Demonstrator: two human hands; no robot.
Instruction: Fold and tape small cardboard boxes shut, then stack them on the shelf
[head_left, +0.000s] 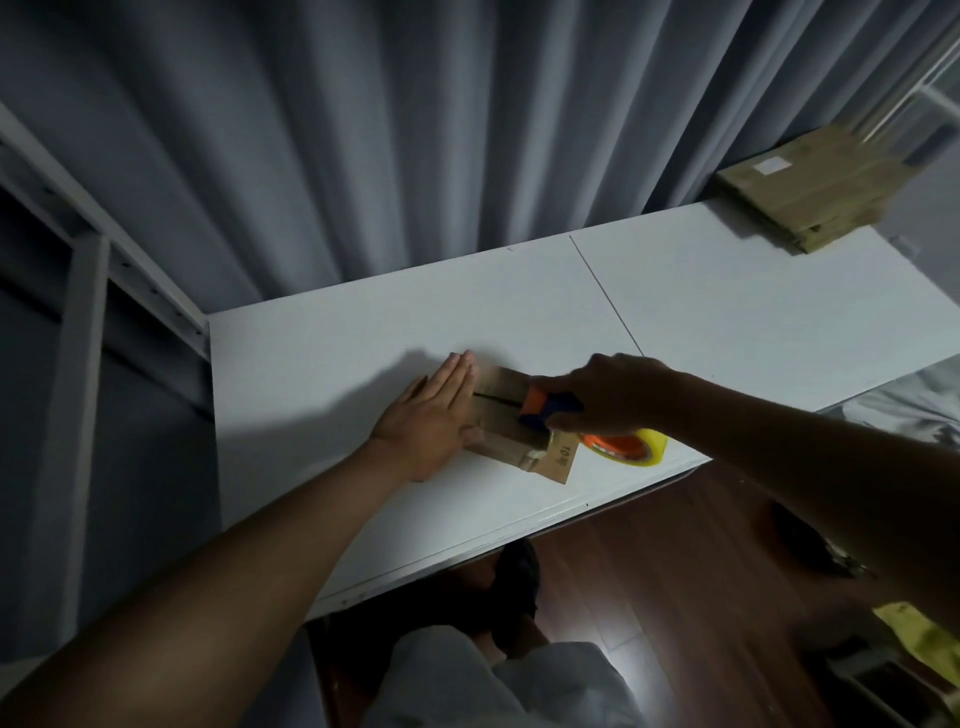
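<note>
A small brown cardboard box lies on the white table, its top flaps meeting along a dark seam. My left hand presses flat against the box's left side, fingers straight. My right hand grips an orange and blue tape dispenser whose front end rests on the box top at the seam. The dispenser's roll of yellowish tape shows below my right hand. One loose flap marked "10" sticks out at the box's near right corner.
A stack of flat cardboard lies at the table's far right corner. Grey curtains hang behind the table. A white metal shelf frame stands to the left. The near table edge runs just below the box, over a wooden floor.
</note>
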